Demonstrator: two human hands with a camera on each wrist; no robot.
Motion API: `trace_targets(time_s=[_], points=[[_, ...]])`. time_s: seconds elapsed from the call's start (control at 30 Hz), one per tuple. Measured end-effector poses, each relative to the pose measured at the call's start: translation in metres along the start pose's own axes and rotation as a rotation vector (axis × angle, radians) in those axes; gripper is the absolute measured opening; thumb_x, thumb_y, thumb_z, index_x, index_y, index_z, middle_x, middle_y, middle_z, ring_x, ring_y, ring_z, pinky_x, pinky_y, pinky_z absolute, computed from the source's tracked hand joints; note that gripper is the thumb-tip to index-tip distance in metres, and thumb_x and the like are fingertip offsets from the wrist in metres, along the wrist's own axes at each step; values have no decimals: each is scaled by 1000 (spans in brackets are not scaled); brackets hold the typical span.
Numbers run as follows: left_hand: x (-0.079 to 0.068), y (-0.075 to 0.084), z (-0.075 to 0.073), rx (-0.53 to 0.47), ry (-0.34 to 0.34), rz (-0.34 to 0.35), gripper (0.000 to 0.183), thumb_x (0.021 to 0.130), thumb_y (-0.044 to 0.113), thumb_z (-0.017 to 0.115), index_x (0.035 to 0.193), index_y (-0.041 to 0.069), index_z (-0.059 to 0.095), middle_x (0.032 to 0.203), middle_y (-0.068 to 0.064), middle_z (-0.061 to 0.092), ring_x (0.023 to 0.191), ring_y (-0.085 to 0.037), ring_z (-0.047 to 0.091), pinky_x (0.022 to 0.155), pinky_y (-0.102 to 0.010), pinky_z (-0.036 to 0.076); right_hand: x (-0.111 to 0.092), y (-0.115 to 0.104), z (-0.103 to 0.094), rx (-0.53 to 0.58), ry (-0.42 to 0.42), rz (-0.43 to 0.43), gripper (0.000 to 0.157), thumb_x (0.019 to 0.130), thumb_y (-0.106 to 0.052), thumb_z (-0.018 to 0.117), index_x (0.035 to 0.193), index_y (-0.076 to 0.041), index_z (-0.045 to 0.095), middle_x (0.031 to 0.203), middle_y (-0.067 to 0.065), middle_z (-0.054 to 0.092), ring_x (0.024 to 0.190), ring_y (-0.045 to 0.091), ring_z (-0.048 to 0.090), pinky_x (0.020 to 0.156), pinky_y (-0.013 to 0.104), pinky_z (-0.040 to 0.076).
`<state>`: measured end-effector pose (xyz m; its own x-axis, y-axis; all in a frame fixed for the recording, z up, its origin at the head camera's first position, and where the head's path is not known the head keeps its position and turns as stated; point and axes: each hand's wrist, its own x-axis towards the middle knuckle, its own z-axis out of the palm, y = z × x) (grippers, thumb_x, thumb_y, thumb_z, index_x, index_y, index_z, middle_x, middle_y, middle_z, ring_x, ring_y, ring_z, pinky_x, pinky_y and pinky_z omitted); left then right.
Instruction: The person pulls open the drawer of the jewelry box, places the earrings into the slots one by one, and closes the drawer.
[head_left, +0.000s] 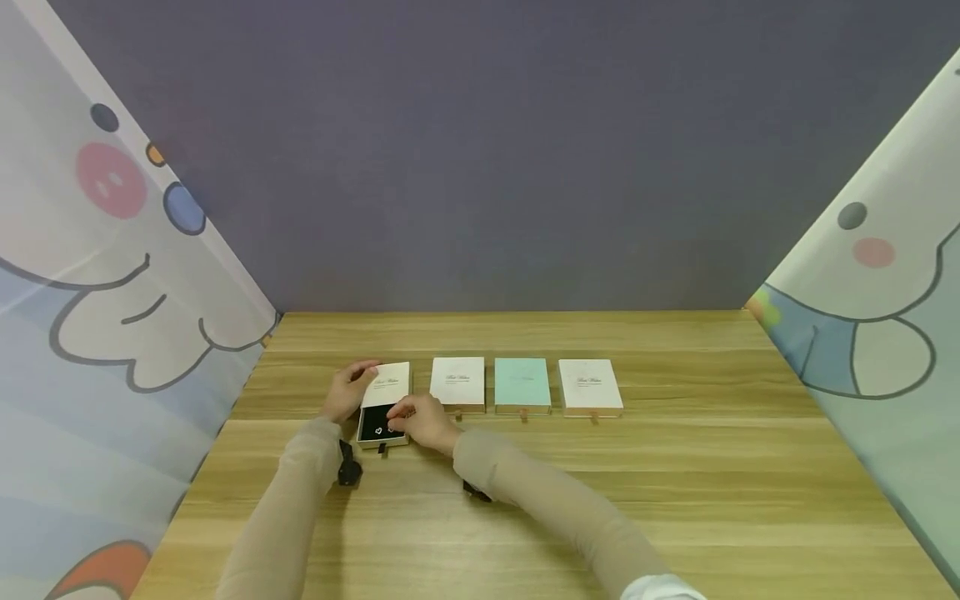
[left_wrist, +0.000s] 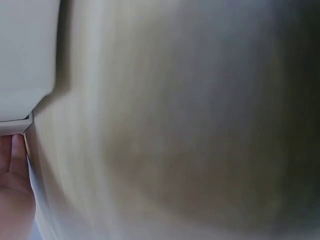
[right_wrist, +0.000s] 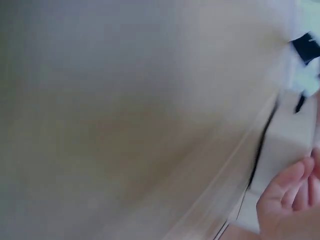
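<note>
At the left of the row in the head view lies a white drawer box (head_left: 390,382), its drawer pulled out toward the person. Black lining (head_left: 369,423) fills the drawer, and on it sits a small heart-shaped earring (head_left: 378,431). My left hand (head_left: 349,392) grips the box sleeve at its left side, thumb by the top. Over the drawer's right side, my right hand (head_left: 423,421) has curled fingers with the tips together, pinching a second heart earring (head_left: 391,429). The fingers partly hide the drawer. The left wrist view shows left fingers (left_wrist: 19,155) against the box edge.
To the right stand a white box (head_left: 457,379), a mint green box (head_left: 522,383) and another white box (head_left: 589,385), all closed with small pull tabs in front. A grey wall rises behind the wooden table (head_left: 675,467); printed cloth (head_left: 75,250) hangs at both sides.
</note>
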<state>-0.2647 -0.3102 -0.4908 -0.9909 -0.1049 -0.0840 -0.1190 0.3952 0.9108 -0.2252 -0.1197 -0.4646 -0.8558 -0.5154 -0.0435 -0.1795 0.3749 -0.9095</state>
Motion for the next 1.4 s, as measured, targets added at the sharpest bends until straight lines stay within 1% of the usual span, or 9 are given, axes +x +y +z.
trace_targets(time_s=[0.13,0.2,0.3,0.4,0.57,0.87,1.03,1.23,1.4], points=[[0,0,0,-13,-6,-22,37,96,25,49,124,2,56,109,-17,56,77,-8,52,65,-19,47,-13,-3,3,303,91,123,15,81,-4,68,94,4,68,84,10,69,66,5,58,62,19,50],[1,0,0,-20,-5,-24,38,95,26,50,124,2,56,108,-16,57,77,-7,52,65,-18,47,-21,-4,7,444,110,201,16,80,-2,67,93,6,67,81,11,69,64,4,58,61,19,52],[1,-1,0,-5,-5,-9,40,96,29,49,125,2,55,107,-15,57,78,-6,52,65,-18,47,-33,-5,15,612,76,335,16,82,-2,65,95,9,67,76,8,68,59,4,58,58,19,54],[0,-2,-1,18,1,2,40,96,30,48,125,2,55,108,-15,57,79,-7,51,66,-18,46,-43,-3,26,696,46,431,17,84,-2,63,97,10,67,74,6,68,57,4,59,57,17,54],[-1,0,-3,43,0,-5,39,96,30,48,125,4,56,109,-16,58,79,-8,52,66,-19,47,-45,-3,43,742,119,467,15,83,-1,64,94,9,67,73,8,68,56,6,60,58,19,55],[-3,2,-2,13,13,1,39,96,27,49,124,1,56,106,-17,58,74,-6,54,62,-19,48,-31,-9,66,775,232,431,11,82,-1,65,88,8,62,76,19,69,56,9,62,57,23,56],[-3,0,1,4,8,23,37,95,27,50,122,2,57,110,-19,58,78,-8,52,65,-18,47,-28,-8,69,769,282,442,6,82,3,63,87,8,62,74,22,68,57,11,62,57,24,56],[-1,-1,-3,66,-17,61,40,95,30,49,123,3,57,118,-20,58,86,-9,52,71,-17,45,-19,-10,70,736,344,456,6,82,1,63,86,7,63,74,21,68,60,14,65,57,24,57],[2,-1,-4,78,-33,31,41,95,30,49,124,2,56,118,-22,58,78,-6,54,67,-18,46,-9,-11,71,762,380,480,5,81,2,64,85,6,64,72,20,68,60,15,66,57,24,57]])
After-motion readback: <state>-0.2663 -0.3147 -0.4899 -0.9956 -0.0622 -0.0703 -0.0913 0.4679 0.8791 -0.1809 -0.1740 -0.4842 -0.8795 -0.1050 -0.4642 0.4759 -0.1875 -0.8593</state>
